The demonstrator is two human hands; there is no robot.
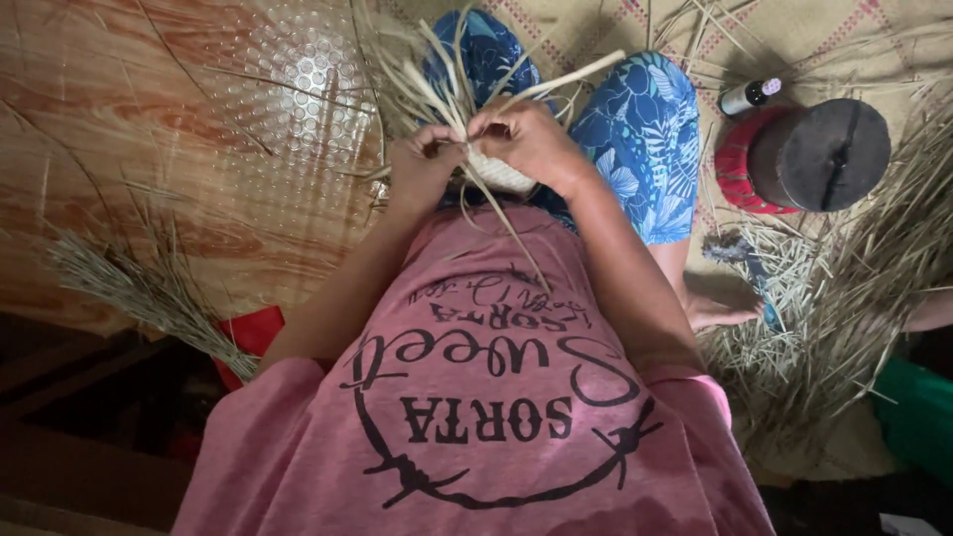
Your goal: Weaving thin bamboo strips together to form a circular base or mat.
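I look down over a pink printed shirt at my lap. A small pale woven piece (501,174) rests between my knees, with loose straw strips (437,84) sticking up and out from it. My left hand (422,164) pinches strips at its left edge. My right hand (531,139) is closed on strips at its top, fingertips almost meeting those of the left hand. One long strip (511,233) trails down across my shirt. Blue flowered trousers (635,139) cover my legs.
A dark round lidded container (819,154) stands on a red base at the right, a small bottle (749,96) behind it. Heaps of dry straw (834,308) lie at the right by my bare foot (720,303). A straw bundle (139,288) and a red object (253,337) lie at the left.
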